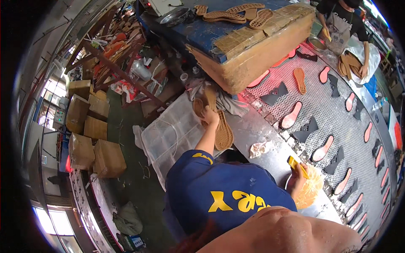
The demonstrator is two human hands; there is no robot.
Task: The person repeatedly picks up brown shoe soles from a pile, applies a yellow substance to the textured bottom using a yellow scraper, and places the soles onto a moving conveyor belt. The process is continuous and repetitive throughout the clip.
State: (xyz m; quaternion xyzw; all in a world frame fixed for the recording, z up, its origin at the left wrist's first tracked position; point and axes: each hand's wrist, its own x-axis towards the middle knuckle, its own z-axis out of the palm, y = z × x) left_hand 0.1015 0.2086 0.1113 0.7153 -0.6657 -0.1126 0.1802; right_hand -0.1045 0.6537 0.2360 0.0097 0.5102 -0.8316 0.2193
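My left hand (pixel 209 116) is closed on a tan shoe sole (pixel 199 107), beside a stack of other tan soles (pixel 223 133) at the edge of a plastic-covered crate. My right hand (pixel 298 180) grips a yellow-handled brush (pixel 298 165); its bristle end cannot be made out. Just under that hand is a round bowl (pixel 310 196) crusted with pale yellow, stringy glue. A crumpled whitish wad (pixel 260 149) lies on the metal ledge (pixel 249 130) between my hands.
A mesh conveyor (pixel 312 109) carries pink-topped soles (pixel 292 114) and black upper pieces (pixel 306 130) along the right. A tan-sided, blue-topped table (pixel 253 63) stands ahead. A co-worker (pixel 346 29) handles tan soles at the far right. Cardboard boxes (pixel 109 158) are piled on the left.
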